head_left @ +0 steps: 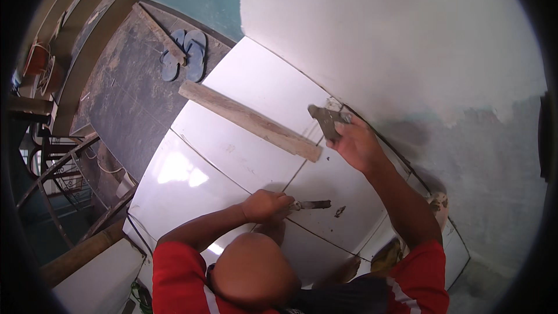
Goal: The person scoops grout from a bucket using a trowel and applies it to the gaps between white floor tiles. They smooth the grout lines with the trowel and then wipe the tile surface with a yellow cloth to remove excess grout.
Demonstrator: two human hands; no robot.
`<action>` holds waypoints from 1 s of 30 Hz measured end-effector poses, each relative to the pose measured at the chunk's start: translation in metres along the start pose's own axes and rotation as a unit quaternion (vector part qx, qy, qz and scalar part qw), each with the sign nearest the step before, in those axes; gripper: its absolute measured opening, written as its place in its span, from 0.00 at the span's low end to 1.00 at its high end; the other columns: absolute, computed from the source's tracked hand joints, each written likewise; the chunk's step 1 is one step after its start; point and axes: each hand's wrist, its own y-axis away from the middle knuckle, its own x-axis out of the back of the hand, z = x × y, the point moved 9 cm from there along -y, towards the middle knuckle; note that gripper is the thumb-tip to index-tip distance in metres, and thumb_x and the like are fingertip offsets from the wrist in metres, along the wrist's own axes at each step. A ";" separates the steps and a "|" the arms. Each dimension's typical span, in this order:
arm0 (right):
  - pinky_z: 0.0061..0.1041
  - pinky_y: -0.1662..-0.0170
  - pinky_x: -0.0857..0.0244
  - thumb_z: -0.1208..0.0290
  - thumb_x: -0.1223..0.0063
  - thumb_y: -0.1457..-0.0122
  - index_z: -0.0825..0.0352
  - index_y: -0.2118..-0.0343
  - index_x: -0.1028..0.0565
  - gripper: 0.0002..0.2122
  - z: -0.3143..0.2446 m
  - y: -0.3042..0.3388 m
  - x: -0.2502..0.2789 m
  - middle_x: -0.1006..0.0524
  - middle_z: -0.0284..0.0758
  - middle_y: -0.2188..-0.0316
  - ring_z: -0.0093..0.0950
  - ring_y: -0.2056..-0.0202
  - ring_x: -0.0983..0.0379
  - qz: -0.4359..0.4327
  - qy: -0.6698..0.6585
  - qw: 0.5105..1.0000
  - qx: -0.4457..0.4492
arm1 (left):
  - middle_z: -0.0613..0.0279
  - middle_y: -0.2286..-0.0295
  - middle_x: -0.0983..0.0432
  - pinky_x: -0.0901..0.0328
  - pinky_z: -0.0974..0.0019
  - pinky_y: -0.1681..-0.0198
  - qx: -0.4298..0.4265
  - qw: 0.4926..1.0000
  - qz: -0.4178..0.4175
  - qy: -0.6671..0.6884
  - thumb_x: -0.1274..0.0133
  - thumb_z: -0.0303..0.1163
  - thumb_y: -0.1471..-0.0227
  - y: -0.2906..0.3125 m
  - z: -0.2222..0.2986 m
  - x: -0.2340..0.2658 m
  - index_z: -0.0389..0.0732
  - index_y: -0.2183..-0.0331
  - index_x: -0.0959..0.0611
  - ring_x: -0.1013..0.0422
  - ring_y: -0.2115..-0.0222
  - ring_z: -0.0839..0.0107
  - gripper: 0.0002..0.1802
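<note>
My left hand (264, 205) is closed round the handle of a small tool with a narrow, dark, dirty blade (315, 204). The blade points right, low over the white tiles (238, 157). My right hand (359, 145) grips a flat, jagged grey-brown piece (325, 119) near the foot of the wall; its exact kind I cannot make out. Beside the blade lies a small dark crumb of material (340, 211). Darker seams run between the tiles, and a few specks are scattered below my right hand.
A wooden plank (250, 119) lies across the tiles ahead of my hands. Blue flip-flops (196, 55) and a wooden stick (160, 32) rest on the dark lower floor. The wall (395, 40) borders the tiles at right. A yellowish cloth (386, 256) and a pale container (439, 206) are near my right arm.
</note>
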 end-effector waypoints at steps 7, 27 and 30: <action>0.27 0.59 0.33 0.74 0.43 0.40 0.68 0.56 0.23 0.10 0.007 -0.193 -0.063 0.22 0.33 0.61 0.25 0.62 0.27 0.079 0.286 0.949 0.104 | 0.58 0.73 0.23 0.28 0.56 0.72 -0.044 0.990 0.125 0.053 0.35 0.36 0.51 0.016 -0.044 0.046 0.40 0.56 0.21 0.23 0.75 0.55 0.21; 0.31 0.62 0.32 0.75 0.45 0.47 0.66 0.61 0.20 0.10 0.019 -0.248 -0.153 0.26 0.31 0.68 0.32 0.62 0.29 -0.055 0.828 0.367 0.420 | 0.62 0.76 0.27 0.32 0.58 0.77 0.000 0.984 0.153 0.088 0.36 0.38 0.50 0.025 -0.062 0.044 0.44 0.57 0.21 0.26 0.78 0.61 0.19; 0.31 0.63 0.31 0.75 0.45 0.46 0.65 0.63 0.20 0.08 0.025 -0.283 -0.171 0.25 0.31 0.68 0.31 0.63 0.28 -0.019 0.847 0.309 0.432 | 0.62 0.75 0.28 0.32 0.58 0.77 -0.020 0.979 0.177 0.099 0.36 0.38 0.51 0.024 -0.059 0.051 0.44 0.56 0.21 0.26 0.77 0.60 0.20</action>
